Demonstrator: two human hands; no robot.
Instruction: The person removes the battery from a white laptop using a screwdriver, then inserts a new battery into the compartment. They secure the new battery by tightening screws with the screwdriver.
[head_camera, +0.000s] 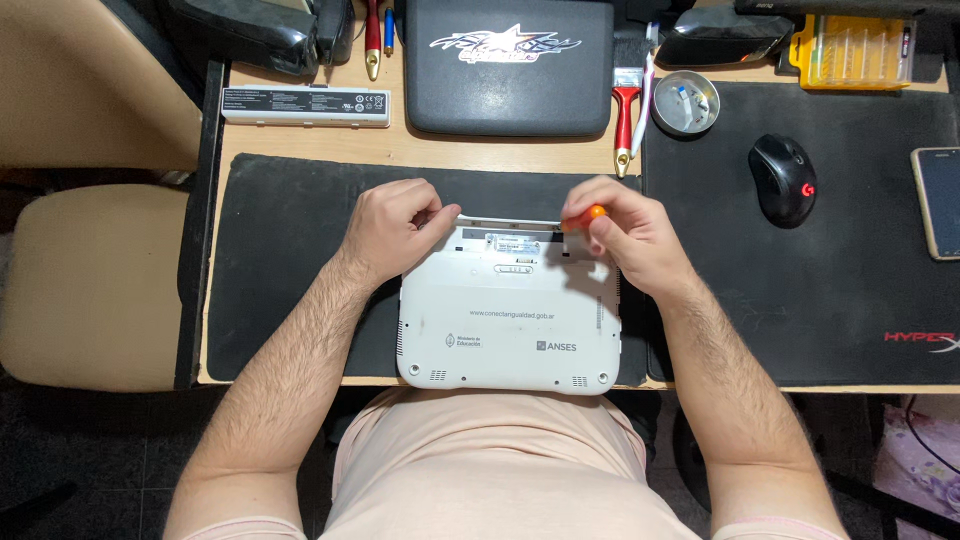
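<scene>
Two hands work at the far edge of a small white laptop lying bottom up on the desk. Its long white battery already lies out, well beyond the left hand. The bottom cover looks still on. The left hand is curled, pinching the laptop's edge. The right hand is closed around an orange-handled screwdriver pointing down at that edge.

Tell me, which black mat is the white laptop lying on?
The left black mat, under both hands. The right black mat holds the black mouse instead, not the white laptop.
</scene>
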